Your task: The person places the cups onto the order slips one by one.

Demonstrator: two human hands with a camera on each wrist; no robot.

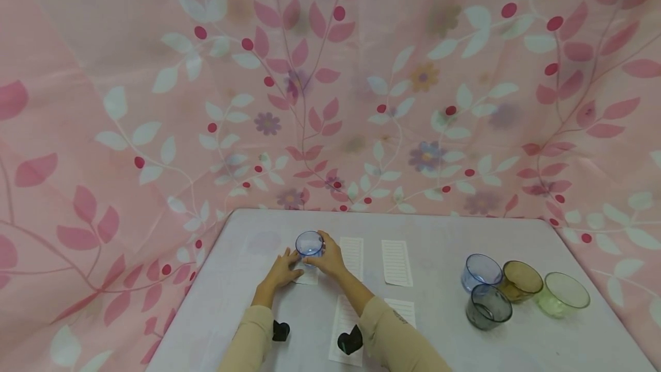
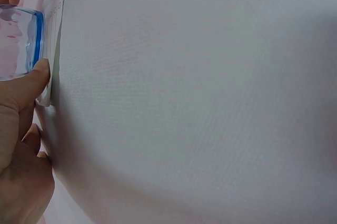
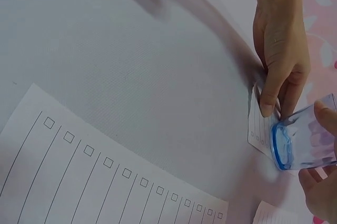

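A clear blue glass cup (image 1: 308,244) is in my right hand (image 1: 330,257), whose thumb and fingers grip its side. In the right wrist view the cup (image 3: 303,137) is just above a lined paper slip (image 3: 258,116); whether its base touches the paper I cannot tell. My left hand (image 1: 281,271) rests at the left edge of that slip, fingers loosely spread. Its thumb (image 3: 269,100) lies on the paper close to the cup's base. The left wrist view shows the cup (image 2: 18,42) and left hand (image 2: 23,98) only at its left border.
Lined checkbox sheets (image 1: 396,263) lie on the white-covered table (image 1: 439,349). At the right stand a blue glass cup (image 1: 481,271), an amber one (image 1: 521,281), a grey one (image 1: 488,307) and a green glass bowl (image 1: 563,294). A pink floral curtain (image 1: 361,102) hangs behind.
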